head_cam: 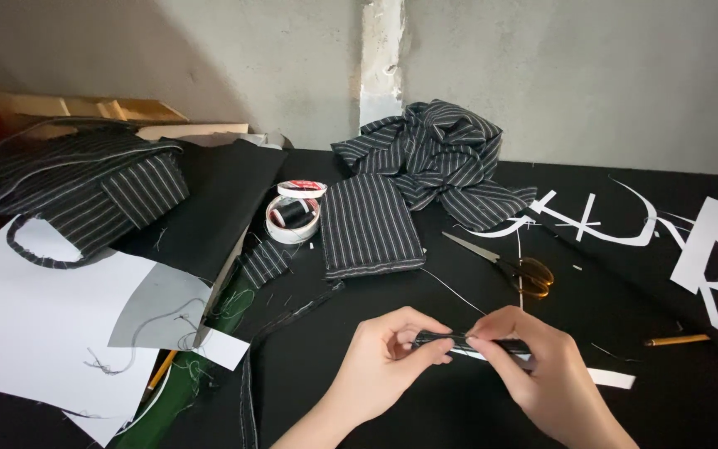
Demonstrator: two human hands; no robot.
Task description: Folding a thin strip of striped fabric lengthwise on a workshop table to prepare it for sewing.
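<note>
Centrally, left hand, right hand pinch striped strip; scissors near.

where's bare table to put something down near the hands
Bare black table lies between the folded striped piece, the scissors and the hands. More lies right of the right hand, before the pencil. The left side is crowded with white paper and striped fabric.
</note>
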